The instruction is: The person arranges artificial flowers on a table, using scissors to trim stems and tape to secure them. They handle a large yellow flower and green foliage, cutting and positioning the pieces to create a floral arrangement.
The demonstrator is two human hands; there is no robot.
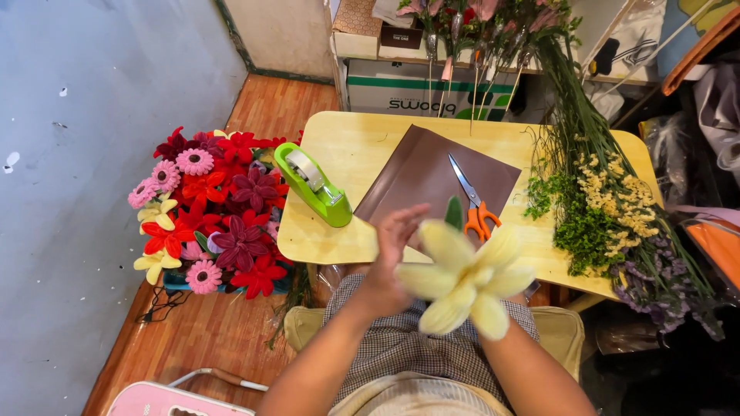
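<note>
- Step in hand, as I read it: working a pale yellow flower, handmade-looking w/ fuzzy petals, held up close to the camera, over the lap, at the near edge of the table.
- Left hand: fingers spread and raised, palm toward the flower, touching or just beside its left petals; blurred, so can't tell if it grips anything.
- Right hand: hidden behind the flower; only the forearm shows coming up under it. Prob. holds the stem, but can't tell.
- A green bit pokes up behind the petals; leaf or stem end, unclear.
- On the table: brown sheet at centre, orange-handled scissors lying on it, green tape dispenser at the left edge.
- Right side of table: pile of green, yellow and purple stems.
- Left, on the floor: bucket of red, pink, yellow flowers.
- Next move, my guess: needs petals shaped w/ a light touch, then a hand freed for tape or scissors, both near.
</note>
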